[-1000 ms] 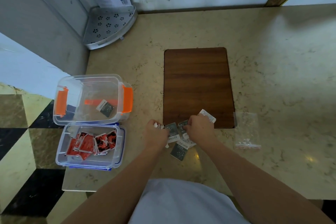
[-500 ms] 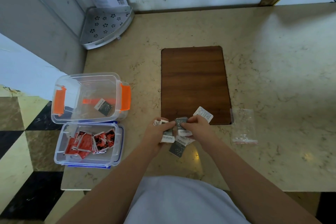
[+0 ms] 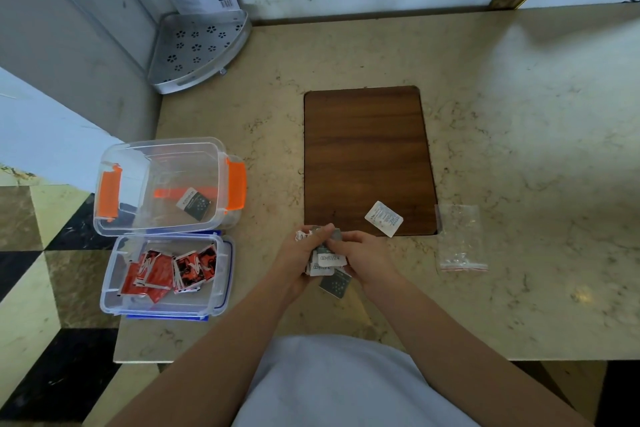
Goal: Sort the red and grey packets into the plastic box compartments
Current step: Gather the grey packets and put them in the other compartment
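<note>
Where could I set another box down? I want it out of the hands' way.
Free: the counter right of and beyond the wooden board, and most of the board itself. Crowded: the left edge with both boxes, and the front where both hands gather grey packets.

Clear plastic boxes (image 3: pixel 166 184); matt wood board (image 3: pixel 367 156); glossy marble counter (image 3: pixel 519 97).

Left hand (image 3: pixel 300 260) and right hand (image 3: pixel 364 255) together, fingers curled closed.
</note>
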